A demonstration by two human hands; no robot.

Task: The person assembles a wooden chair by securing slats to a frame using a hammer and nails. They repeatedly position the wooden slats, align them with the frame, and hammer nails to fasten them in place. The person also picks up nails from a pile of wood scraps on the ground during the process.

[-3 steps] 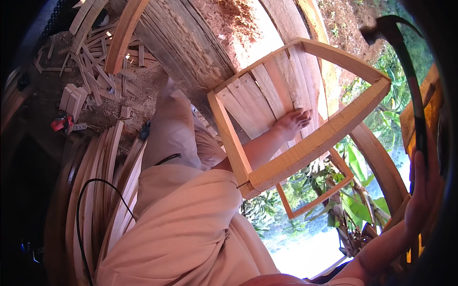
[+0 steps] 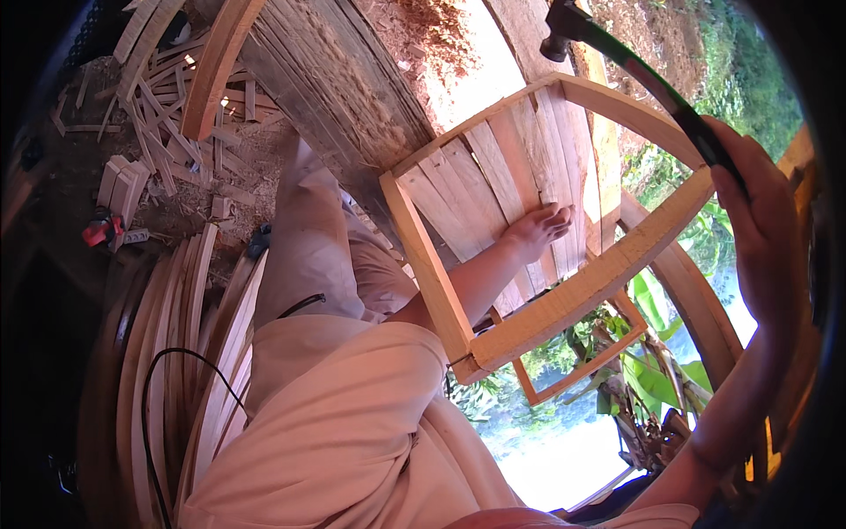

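My right hand (image 2: 756, 207) is wrapped round the dark handle of a claw hammer (image 2: 630, 66), raised at the upper right. The hammer's head points left, above the far corner of a pale wooden frame (image 2: 595, 273) with curved sides. My left hand (image 2: 533, 236) shows through the frame's opening, over wooden planks (image 2: 463, 194). Its fingers are curled and close together; whatever they hold, if anything, is hidden. The frame's near-left bar crosses in front of my left forearm.
A thick rough beam (image 2: 330, 84) runs along the upper middle. Offcuts (image 2: 159, 123) litter the ground at upper left. Long curved strips (image 2: 163, 353) are stacked at lower left, with a black cable (image 2: 172, 351) over them. A smaller wooden frame (image 2: 586, 366) shows beyond the large one.
My right hand and the hammer have swung up and leftward, bringing the hammer head over the frame's far side. The frame has shifted slightly; my left hand stays in place.
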